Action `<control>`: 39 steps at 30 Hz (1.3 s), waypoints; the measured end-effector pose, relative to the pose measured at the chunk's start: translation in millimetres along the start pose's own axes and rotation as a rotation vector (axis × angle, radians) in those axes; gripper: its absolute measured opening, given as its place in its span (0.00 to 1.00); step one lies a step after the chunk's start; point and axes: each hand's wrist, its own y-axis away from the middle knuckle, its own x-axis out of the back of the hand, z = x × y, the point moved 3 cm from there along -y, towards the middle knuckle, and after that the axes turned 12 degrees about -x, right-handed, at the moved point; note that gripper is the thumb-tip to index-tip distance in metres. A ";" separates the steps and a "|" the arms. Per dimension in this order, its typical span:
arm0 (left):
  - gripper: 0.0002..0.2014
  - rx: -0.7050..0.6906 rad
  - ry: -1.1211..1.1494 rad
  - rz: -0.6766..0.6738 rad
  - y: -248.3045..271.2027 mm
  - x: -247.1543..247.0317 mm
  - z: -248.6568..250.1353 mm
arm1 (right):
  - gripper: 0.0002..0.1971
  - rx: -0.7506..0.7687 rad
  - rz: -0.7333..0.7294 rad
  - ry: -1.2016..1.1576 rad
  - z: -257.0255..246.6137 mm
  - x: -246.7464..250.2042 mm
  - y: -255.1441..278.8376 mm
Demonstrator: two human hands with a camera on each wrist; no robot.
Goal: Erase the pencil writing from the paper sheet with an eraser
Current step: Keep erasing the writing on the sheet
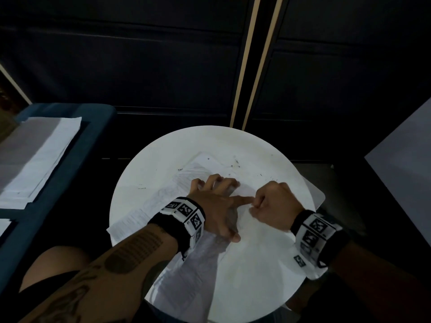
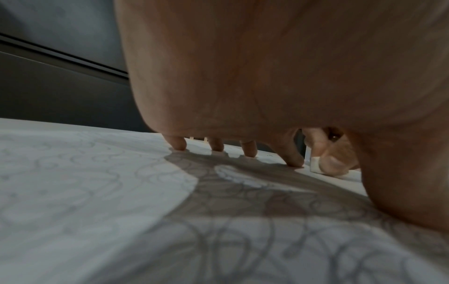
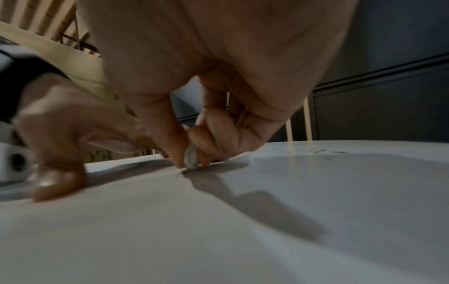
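Note:
A white paper sheet [image 1: 163, 201] with looping pencil scribbles [image 2: 218, 240] lies across a round white table [image 1: 245, 276]. My left hand [image 1: 217, 201] lies spread on the sheet, fingertips [image 2: 248, 151] pressing it down, thumb pointing toward me. Just to its right, my right hand [image 1: 275, 206] is curled, pinching a small grey-white eraser [image 3: 190, 160] between thumb and fingers, its tip touching the paper. In the left wrist view the eraser [image 2: 316, 165] shows as a white block beside the right thumb. The paper near the right hand looks blank.
Dark eraser crumbs [image 1: 235, 163] are scattered on the far part of the table. A stack of white sheets [image 1: 35, 159] lies on a blue seat [image 1: 70, 183] at the left. A dark panelled wall stands behind, and a pale board [image 1: 405, 173] at the right.

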 end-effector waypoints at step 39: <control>0.51 0.026 0.008 0.005 1.9 3.6 3.2 | 0.12 0.165 -0.115 0.089 -21.2 -14.4 22.9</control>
